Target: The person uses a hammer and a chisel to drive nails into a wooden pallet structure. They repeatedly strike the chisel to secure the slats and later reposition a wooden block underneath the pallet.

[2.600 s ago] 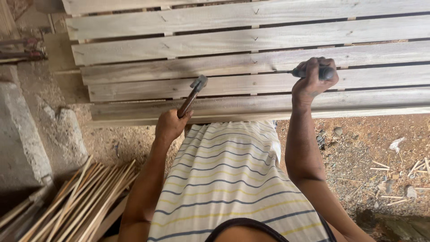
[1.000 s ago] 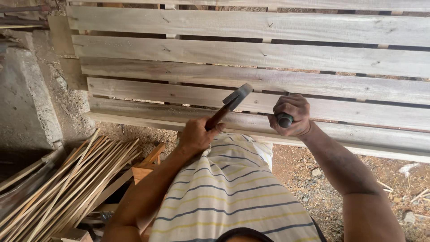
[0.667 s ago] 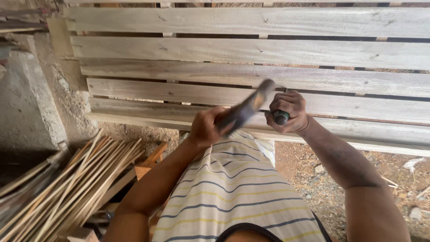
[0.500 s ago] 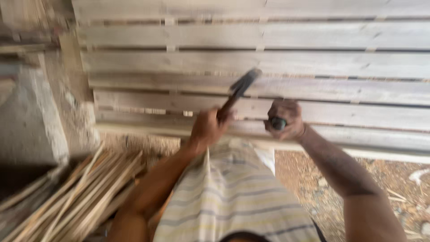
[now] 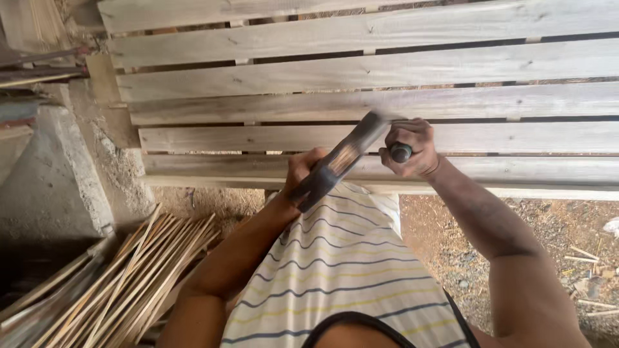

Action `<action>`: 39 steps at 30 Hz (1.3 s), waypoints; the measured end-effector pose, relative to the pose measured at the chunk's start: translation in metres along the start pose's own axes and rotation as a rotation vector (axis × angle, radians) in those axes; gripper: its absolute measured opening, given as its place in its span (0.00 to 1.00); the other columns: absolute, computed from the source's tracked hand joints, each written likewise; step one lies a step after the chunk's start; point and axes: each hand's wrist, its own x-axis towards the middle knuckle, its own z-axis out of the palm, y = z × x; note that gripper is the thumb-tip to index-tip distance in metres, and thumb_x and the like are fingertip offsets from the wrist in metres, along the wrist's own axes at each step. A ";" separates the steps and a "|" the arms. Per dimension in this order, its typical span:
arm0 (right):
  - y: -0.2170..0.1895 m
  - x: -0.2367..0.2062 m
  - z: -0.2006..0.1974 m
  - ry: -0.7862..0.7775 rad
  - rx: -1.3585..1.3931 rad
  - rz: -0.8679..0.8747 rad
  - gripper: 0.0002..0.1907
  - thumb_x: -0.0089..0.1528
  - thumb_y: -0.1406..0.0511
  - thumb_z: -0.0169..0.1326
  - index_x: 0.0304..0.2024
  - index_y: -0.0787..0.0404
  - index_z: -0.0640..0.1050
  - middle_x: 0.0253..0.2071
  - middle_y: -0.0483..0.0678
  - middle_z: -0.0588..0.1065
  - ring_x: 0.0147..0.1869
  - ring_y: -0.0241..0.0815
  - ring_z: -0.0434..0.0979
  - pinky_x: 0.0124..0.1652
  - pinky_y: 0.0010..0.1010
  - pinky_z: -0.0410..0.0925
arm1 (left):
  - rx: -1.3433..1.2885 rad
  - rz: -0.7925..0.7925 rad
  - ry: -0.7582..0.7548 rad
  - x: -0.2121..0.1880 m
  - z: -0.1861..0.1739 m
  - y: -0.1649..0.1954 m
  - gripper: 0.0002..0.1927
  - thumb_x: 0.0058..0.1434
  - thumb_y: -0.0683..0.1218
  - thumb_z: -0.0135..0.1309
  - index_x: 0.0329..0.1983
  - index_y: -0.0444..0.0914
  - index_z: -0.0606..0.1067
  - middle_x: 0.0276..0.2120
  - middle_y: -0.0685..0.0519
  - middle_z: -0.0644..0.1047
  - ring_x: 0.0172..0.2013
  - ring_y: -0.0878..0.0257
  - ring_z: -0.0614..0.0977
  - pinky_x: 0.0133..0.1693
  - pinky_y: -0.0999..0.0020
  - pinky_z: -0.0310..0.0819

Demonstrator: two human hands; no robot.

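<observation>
My left hand (image 5: 303, 169) grips the handle of a hammer (image 5: 342, 158), whose head points up and right toward my right hand and is blurred by motion. In my right hand (image 5: 412, 148) is a small dark cylindrical tool (image 5: 400, 153), pressed against a plank of the slatted wooden frame (image 5: 361, 103). The frame's pale grey planks run left to right across the whole upper view. Both hands are over its lower planks, close together. My striped shirt (image 5: 342, 277) fills the bottom middle.
A bundle of thin wooden sticks (image 5: 129, 283) lies on the ground at lower left. A grey concrete block (image 5: 51, 180) stands to the left. Bare dirt with wood scraps (image 5: 567, 251) lies at lower right.
My left hand has swung the hammer up and down repeatedly beside my right hand. Earlier my right hand was farther right on the planks; it has since moved in beside the hammer.
</observation>
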 end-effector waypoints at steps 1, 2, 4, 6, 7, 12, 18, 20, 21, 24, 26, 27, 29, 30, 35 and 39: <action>0.000 0.000 0.000 -0.013 -0.001 0.036 0.14 0.48 0.75 0.58 0.25 0.58 0.66 0.19 0.46 0.68 0.19 0.40 0.68 0.19 0.33 0.60 | 0.338 -0.162 -0.034 0.002 -0.003 -0.001 0.21 0.67 0.55 0.64 0.36 0.31 0.76 0.22 0.43 0.74 0.22 0.55 0.72 0.25 0.58 0.67; 0.000 0.001 -0.001 -0.023 -0.003 0.063 0.13 0.48 0.75 0.58 0.24 0.58 0.66 0.19 0.46 0.68 0.20 0.40 0.68 0.19 0.34 0.59 | 0.684 -0.312 -0.061 0.004 -0.005 -0.003 0.21 0.66 0.55 0.63 0.33 0.32 0.76 0.19 0.45 0.75 0.18 0.56 0.75 0.23 0.59 0.68; -0.004 0.001 -0.004 0.026 -0.015 0.104 0.11 0.47 0.75 0.58 0.23 0.60 0.68 0.19 0.46 0.69 0.18 0.39 0.68 0.18 0.33 0.58 | 0.995 -0.449 -0.068 0.004 -0.010 -0.006 0.19 0.64 0.55 0.63 0.31 0.35 0.76 0.17 0.48 0.76 0.15 0.57 0.77 0.21 0.61 0.70; -0.010 0.001 -0.007 0.141 -0.025 0.119 0.08 0.46 0.75 0.57 0.22 0.61 0.71 0.16 0.44 0.70 0.15 0.36 0.67 0.15 0.28 0.58 | 0.932 -0.417 -0.037 0.000 -0.013 -0.010 0.18 0.62 0.55 0.63 0.32 0.36 0.75 0.18 0.50 0.77 0.15 0.56 0.77 0.20 0.61 0.73; -0.017 -0.002 -0.010 0.217 -0.026 0.161 0.09 0.51 0.75 0.56 0.23 0.60 0.70 0.21 0.46 0.71 0.20 0.40 0.71 0.19 0.29 0.63 | 0.889 -0.260 -0.031 -0.003 -0.014 -0.012 0.16 0.63 0.54 0.62 0.33 0.37 0.75 0.19 0.50 0.77 0.17 0.57 0.78 0.22 0.61 0.74; -0.035 -0.006 -0.021 0.718 0.109 0.034 0.09 0.54 0.76 0.54 0.24 0.60 0.70 0.17 0.47 0.69 0.19 0.37 0.73 0.23 0.32 0.71 | 0.759 0.085 0.001 -0.012 -0.018 -0.027 0.19 0.62 0.56 0.61 0.32 0.36 0.73 0.22 0.46 0.75 0.22 0.52 0.79 0.28 0.59 0.74; -0.005 0.021 -0.024 0.849 0.074 0.048 0.06 0.57 0.76 0.51 0.26 0.63 0.70 0.17 0.48 0.68 0.19 0.41 0.74 0.20 0.34 0.72 | 1.025 -0.633 -0.060 -0.011 -0.039 -0.039 0.24 0.63 0.64 0.56 0.32 0.38 0.78 0.22 0.46 0.80 0.23 0.51 0.84 0.31 0.54 0.79; 0.004 0.031 -0.025 0.833 -0.012 0.059 0.07 0.57 0.76 0.51 0.26 0.64 0.71 0.17 0.48 0.69 0.18 0.39 0.74 0.19 0.32 0.70 | 1.007 -0.726 -0.087 -0.017 -0.047 -0.038 0.26 0.63 0.66 0.53 0.32 0.38 0.78 0.24 0.45 0.81 0.24 0.49 0.84 0.31 0.52 0.80; 0.006 0.034 -0.025 0.817 -0.043 0.073 0.07 0.57 0.77 0.51 0.25 0.65 0.71 0.16 0.49 0.69 0.17 0.39 0.74 0.19 0.31 0.69 | 0.995 -0.786 -0.092 -0.021 -0.051 -0.037 0.27 0.63 0.67 0.52 0.32 0.39 0.78 0.24 0.45 0.82 0.25 0.49 0.85 0.30 0.51 0.80; 0.009 0.039 -0.025 0.760 -0.009 0.079 0.08 0.57 0.77 0.52 0.24 0.64 0.69 0.18 0.45 0.64 0.19 0.40 0.73 0.16 0.30 0.69 | 1.105 -0.663 -0.079 -0.031 -0.059 -0.034 0.32 0.63 0.69 0.55 0.31 0.34 0.78 0.24 0.41 0.80 0.27 0.46 0.84 0.34 0.50 0.79; 0.009 0.039 -0.025 0.753 -0.100 0.068 0.11 0.59 0.76 0.53 0.22 0.63 0.69 0.22 0.46 0.64 0.20 0.39 0.74 0.18 0.31 0.69 | 1.086 -0.608 -0.050 -0.036 -0.061 -0.033 0.31 0.62 0.68 0.55 0.30 0.34 0.78 0.25 0.40 0.80 0.29 0.44 0.84 0.34 0.49 0.78; 0.010 0.039 -0.025 0.746 -0.139 0.056 0.13 0.59 0.76 0.54 0.21 0.63 0.69 0.24 0.46 0.64 0.21 0.39 0.74 0.19 0.31 0.69 | 1.078 -0.579 -0.027 -0.037 -0.061 -0.033 0.31 0.61 0.68 0.55 0.30 0.34 0.78 0.25 0.39 0.80 0.29 0.42 0.84 0.35 0.48 0.78; 0.012 0.038 -0.025 0.739 -0.162 0.053 0.14 0.60 0.76 0.55 0.20 0.63 0.69 0.25 0.45 0.64 0.21 0.39 0.74 0.18 0.31 0.69 | 1.088 -0.564 -0.019 -0.039 -0.060 -0.032 0.31 0.61 0.68 0.56 0.30 0.34 0.78 0.25 0.38 0.80 0.30 0.41 0.84 0.36 0.48 0.78; 0.013 0.038 -0.025 0.737 -0.175 0.055 0.15 0.61 0.76 0.55 0.20 0.63 0.69 0.26 0.44 0.64 0.21 0.39 0.73 0.17 0.31 0.70 | 1.093 -0.558 -0.019 -0.039 -0.060 -0.032 0.31 0.61 0.68 0.56 0.29 0.34 0.78 0.24 0.37 0.80 0.31 0.40 0.83 0.36 0.47 0.78; 0.022 0.041 -0.021 0.727 -0.306 0.036 0.14 0.60 0.76 0.54 0.20 0.62 0.70 0.24 0.46 0.65 0.20 0.39 0.76 0.17 0.29 0.72 | 1.029 -0.596 -0.024 -0.036 -0.061 -0.031 0.30 0.61 0.67 0.56 0.31 0.34 0.79 0.23 0.39 0.80 0.30 0.41 0.84 0.37 0.48 0.78; 0.025 0.046 -0.011 0.759 -0.180 0.162 0.11 0.57 0.75 0.54 0.22 0.61 0.68 0.17 0.44 0.64 0.20 0.40 0.75 0.21 0.31 0.68 | 1.018 -0.615 -0.012 -0.034 -0.062 -0.030 0.29 0.61 0.67 0.56 0.33 0.34 0.80 0.24 0.39 0.80 0.31 0.41 0.84 0.37 0.48 0.78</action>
